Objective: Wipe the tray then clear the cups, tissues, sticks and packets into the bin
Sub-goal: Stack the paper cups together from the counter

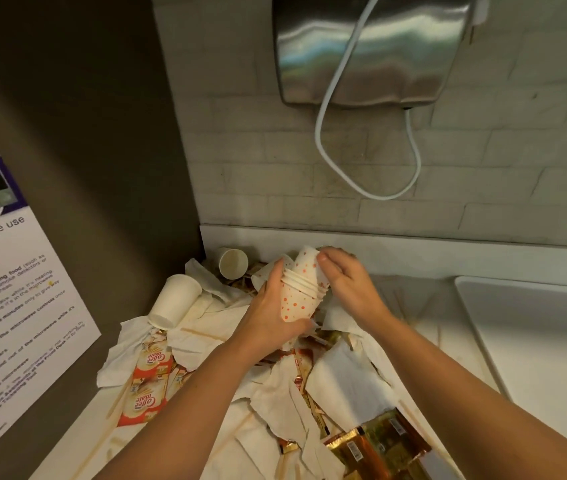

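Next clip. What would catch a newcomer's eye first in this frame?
At centre, both hands hold a stack of orange-dotted paper cups: the left hand grips its side, the right hand curls over the top cup. Beneath them lies a heap of crumpled tissues, red-and-white creamer packets at the left and gold packets at the bottom right. On the tiled wall above hangs a steel box with a looping white cord.

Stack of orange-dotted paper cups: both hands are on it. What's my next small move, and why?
Probably let the left hand alone hold the stack of orange-dotted paper cups and send the right hand to the plain white paper cup lying on its side just behind. It and another white cup are loose on the crumpled tissues.
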